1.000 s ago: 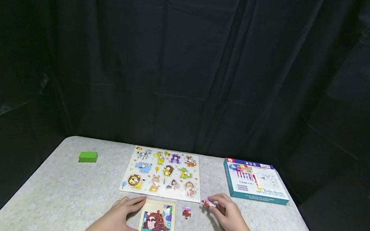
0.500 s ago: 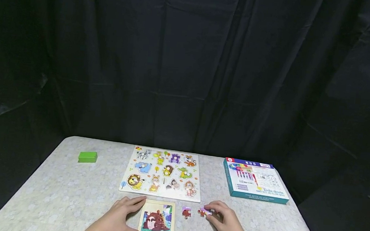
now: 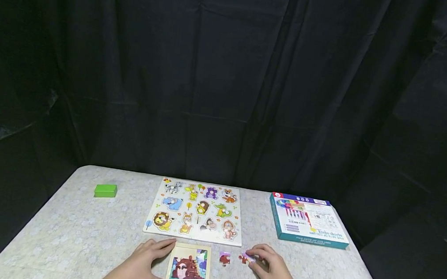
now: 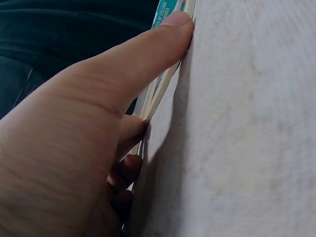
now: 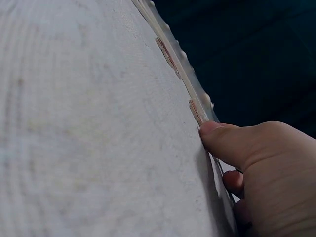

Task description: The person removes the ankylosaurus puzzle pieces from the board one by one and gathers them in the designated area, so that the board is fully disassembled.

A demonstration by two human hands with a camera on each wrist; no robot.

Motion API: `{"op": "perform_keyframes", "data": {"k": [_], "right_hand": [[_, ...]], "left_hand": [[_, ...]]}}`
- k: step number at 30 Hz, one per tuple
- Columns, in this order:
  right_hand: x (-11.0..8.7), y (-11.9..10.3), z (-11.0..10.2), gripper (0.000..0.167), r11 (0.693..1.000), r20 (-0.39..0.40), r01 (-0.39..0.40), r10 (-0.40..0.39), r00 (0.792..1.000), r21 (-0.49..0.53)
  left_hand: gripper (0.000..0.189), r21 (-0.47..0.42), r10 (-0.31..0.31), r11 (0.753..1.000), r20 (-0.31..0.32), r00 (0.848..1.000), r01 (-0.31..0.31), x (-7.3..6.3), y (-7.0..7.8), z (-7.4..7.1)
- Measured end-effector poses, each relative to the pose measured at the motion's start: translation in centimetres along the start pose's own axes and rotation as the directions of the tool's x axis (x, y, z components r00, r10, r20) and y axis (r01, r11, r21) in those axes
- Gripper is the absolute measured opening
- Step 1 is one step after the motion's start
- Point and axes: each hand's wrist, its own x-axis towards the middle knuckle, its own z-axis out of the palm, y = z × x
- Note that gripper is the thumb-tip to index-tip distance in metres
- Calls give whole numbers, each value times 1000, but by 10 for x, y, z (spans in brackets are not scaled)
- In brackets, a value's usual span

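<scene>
My left hand (image 3: 138, 265) holds a small square wooden jigsaw tray (image 3: 209, 269) by its left side, thumb at the near corner and index finger at the far one. A brown animal picture fills much of the tray; bare wood shows at its upper left. In the left wrist view the thumb (image 4: 148, 52) lies along the tray's edge. My right hand (image 3: 275, 272) pinches a purple and brown jigsaw piece (image 3: 244, 258) at the tabletop. Between that piece and the tray lies another brown and purple jigsaw piece (image 3: 224, 258), flat and untouched. In the right wrist view both pieces appear edge-on.
Behind the tray lies a white animal peg-puzzle board (image 3: 196, 217). At the right back is a flat teal-edged box (image 3: 308, 220). A green block (image 3: 105, 190) sits at the far left of the patterned table (image 3: 63, 240). Black curtain (image 3: 227, 91) hangs behind.
My right hand has come down and slightly nearer with its piece, which now lies at table level beside the other loose piece. The left hand and tray have stayed in place.
</scene>
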Motion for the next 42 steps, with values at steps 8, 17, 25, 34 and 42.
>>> {"op": "perform_keyframes", "data": {"k": [8, 17, 25, 34, 42], "right_hand": [[0, 0, 0, 20, 1000, -5, 7, -7, 1000, 11], [5, -3, -6, 28, 999, 47, -19, 18, 999, 27], [25, -18, -19, 33, 998, 114, -58, 57, 992, 3], [51, -48, -12, 31, 998, 85, 31, -35, 996, 47], [66, -75, 18, 29, 993, 113, 67, -78, 991, 93]], "left_hand": [[107, -35, -5, 999, 17, 1000, 6, 0, 0, -1], [107, -21, -7, 1000, 7, 1000, 7, 1, 1, -2], [108, 18, -6, 1000, 7, 1000, 6, 0, 1, -1], [109, -47, -30, 998, 39, 999, 32, 2, -1, 0], [108, -71, -19, 997, 33, 999, 21, 3, -2, 0]]}}
